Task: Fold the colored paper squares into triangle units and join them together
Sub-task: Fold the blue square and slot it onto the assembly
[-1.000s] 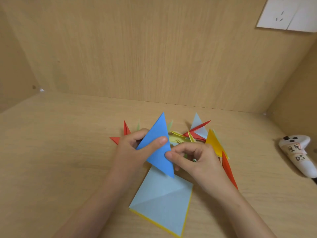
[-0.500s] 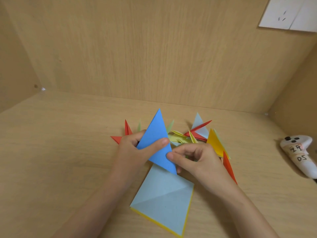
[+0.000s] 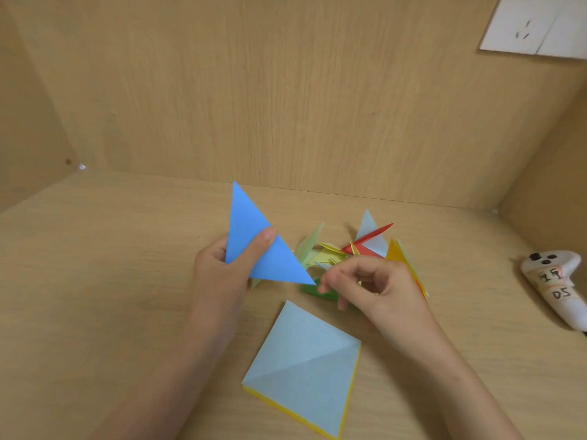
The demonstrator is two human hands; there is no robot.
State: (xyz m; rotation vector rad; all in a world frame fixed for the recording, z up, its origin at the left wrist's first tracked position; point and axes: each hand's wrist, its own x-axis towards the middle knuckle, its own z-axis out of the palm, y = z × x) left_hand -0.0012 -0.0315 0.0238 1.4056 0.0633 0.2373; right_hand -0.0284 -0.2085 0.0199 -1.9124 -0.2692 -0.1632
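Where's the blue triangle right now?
Head view, left of centre: the left hand holds the blue triangle, its lower tip beside the right hand, beyond the paper stack.

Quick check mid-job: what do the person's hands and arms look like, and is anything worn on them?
The left hand and the right hand are both bare, with no gloves. The left forearm and the right forearm are also uncovered down to the frame edge. No sleeve, watch or bracelet is in view, and no rings show on the fingers that can be seen.

A wooden desk (image 3: 95, 281) bears paper squares (image 3: 301, 366), folded units (image 3: 365, 246), a controller (image 3: 552, 281).
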